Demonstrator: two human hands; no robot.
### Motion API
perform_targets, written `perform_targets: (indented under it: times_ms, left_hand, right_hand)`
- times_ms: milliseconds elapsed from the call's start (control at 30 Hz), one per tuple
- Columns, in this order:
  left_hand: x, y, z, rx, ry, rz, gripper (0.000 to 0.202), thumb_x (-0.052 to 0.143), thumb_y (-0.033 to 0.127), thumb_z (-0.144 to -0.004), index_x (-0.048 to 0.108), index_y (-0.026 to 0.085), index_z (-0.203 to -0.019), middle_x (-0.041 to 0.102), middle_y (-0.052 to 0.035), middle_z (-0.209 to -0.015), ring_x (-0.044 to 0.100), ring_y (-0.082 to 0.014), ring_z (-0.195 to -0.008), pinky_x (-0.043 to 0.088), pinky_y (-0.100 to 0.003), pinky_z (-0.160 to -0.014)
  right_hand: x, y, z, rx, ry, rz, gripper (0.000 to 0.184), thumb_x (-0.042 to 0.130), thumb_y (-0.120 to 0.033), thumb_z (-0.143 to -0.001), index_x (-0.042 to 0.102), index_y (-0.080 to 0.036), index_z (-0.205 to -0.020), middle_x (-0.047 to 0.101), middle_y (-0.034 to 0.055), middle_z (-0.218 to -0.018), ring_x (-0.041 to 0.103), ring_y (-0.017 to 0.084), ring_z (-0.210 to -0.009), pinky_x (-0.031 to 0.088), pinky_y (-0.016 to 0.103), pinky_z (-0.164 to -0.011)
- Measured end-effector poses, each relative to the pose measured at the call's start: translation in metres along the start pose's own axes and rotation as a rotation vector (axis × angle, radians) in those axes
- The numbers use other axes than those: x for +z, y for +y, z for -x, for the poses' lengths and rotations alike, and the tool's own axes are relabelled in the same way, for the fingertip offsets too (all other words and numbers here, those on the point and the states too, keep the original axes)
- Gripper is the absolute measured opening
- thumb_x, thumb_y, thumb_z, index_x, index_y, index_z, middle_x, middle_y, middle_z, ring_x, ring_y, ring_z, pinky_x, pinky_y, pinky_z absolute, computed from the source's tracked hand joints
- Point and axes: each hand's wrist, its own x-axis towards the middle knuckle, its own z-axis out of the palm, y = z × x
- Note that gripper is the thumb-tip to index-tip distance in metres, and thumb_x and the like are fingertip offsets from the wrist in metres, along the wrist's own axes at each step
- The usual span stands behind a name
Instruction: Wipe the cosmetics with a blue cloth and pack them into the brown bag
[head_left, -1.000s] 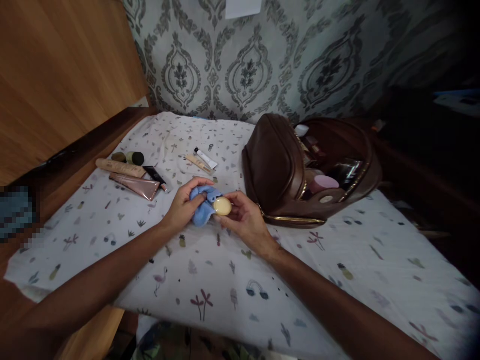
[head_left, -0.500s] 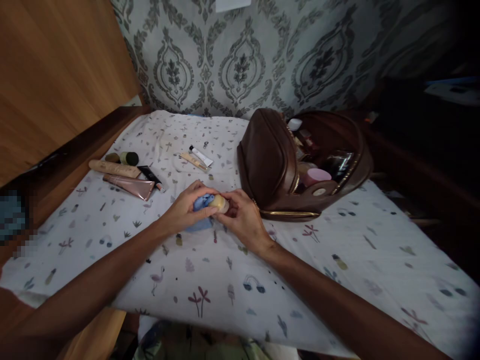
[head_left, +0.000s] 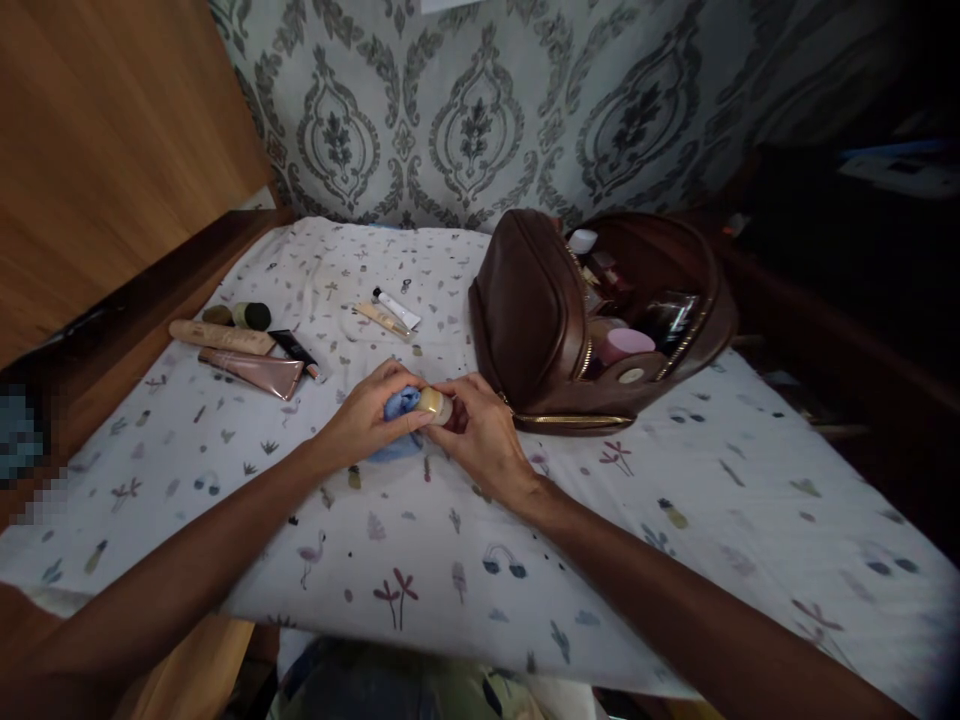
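Observation:
Both hands meet over the middle of the patterned cloth. My left hand [head_left: 373, 408] is closed around a crumpled blue cloth [head_left: 401, 403], part of which hangs below the fingers. Pinched in the fingers of my right hand [head_left: 484, 430] is a small yellowish jar [head_left: 433, 404] with a pale end, touching the blue cloth. Its label is too small to read. Just beyond my right hand stands an open brown leather bag [head_left: 525, 300], with a pink-lidded container [head_left: 627, 345] and other cosmetics inside.
At the left lie a beige tube [head_left: 221, 336], a rose-coloured tube [head_left: 251, 371], a black tube [head_left: 295, 350] and a dark-lidded jar [head_left: 251, 316]. Two small tubes [head_left: 386, 320] rest farther back. A wooden panel [head_left: 127, 150] rises on the left; a patterned wall [head_left: 472, 130] stands behind.
The yellowish jar has turned slightly between my fingers, and more of its side shows. My hands stay in nearly the same place; the whole view has shifted a little.

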Motion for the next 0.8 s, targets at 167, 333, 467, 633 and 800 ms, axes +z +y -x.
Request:
perform_targets:
  times_ms: [167, 333, 467, 633, 800]
  left_hand:
    - [-0.002, -0.006, 0.000, 0.095, 0.002, 0.039, 0.034, 0.062, 0.042, -0.092, 0.065, 0.020, -0.119, 0.056, -0.0063, -0.106, 0.057, -0.0232, -0.107, 0.047, -0.036, -0.096]
    - [-0.004, -0.005, -0.001, 0.086, 0.012, 0.108, 0.033, 0.061, 0.039, -0.092, 0.068, 0.020, -0.118, 0.057, -0.0063, -0.103, 0.057, -0.0224, -0.104, 0.047, -0.036, -0.095]
    - [-0.005, -0.002, -0.001, 0.033, 0.047, 0.158, 0.032, 0.063, 0.039, -0.091, 0.068, 0.020, -0.117, 0.061, -0.0069, -0.105, 0.059, -0.0233, -0.106, 0.047, -0.037, -0.095]
    - [-0.001, 0.001, 0.001, -0.020, 0.099, 0.187, 0.033, 0.066, 0.034, -0.090, 0.064, 0.020, -0.120, 0.062, -0.0068, -0.112, 0.060, -0.0222, -0.107, 0.047, -0.035, -0.097]
    - [0.004, 0.002, 0.003, -0.040, 0.189, 0.128, 0.033, 0.068, 0.034, -0.086, 0.063, 0.019, -0.116, 0.063, -0.0062, -0.111, 0.060, -0.0221, -0.107, 0.047, -0.035, -0.097]
  right_hand:
    - [0.001, 0.003, 0.000, 0.130, -0.052, -0.163, 0.056, 0.075, -0.021, -0.073, 0.058, -0.019, -0.127, 0.064, 0.0004, -0.092, 0.058, 0.011, -0.065, 0.049, 0.026, -0.064]
    - [0.000, 0.005, -0.003, 0.233, -0.107, -0.353, 0.067, 0.080, -0.032, -0.070, 0.055, -0.019, -0.131, 0.064, 0.0007, -0.094, 0.061, 0.011, -0.067, 0.050, 0.027, -0.062]
    - [0.000, 0.007, -0.006, 0.239, -0.155, -0.533, 0.065, 0.081, -0.037, -0.070, 0.056, -0.018, -0.127, 0.067, 0.0021, -0.091, 0.064, 0.014, -0.072, 0.054, 0.029, -0.066]
    - [0.000, 0.010, -0.007, 0.253, -0.205, -0.630, 0.068, 0.080, -0.036, -0.073, 0.055, -0.016, -0.132, 0.070, 0.0050, -0.095, 0.068, 0.016, -0.080, 0.057, 0.032, -0.073]
    - [0.001, 0.013, -0.007, 0.240, -0.244, -0.589, 0.057, 0.077, -0.037, -0.076, 0.061, -0.015, -0.126, 0.073, 0.0090, -0.104, 0.069, 0.019, -0.087, 0.057, 0.034, -0.077]
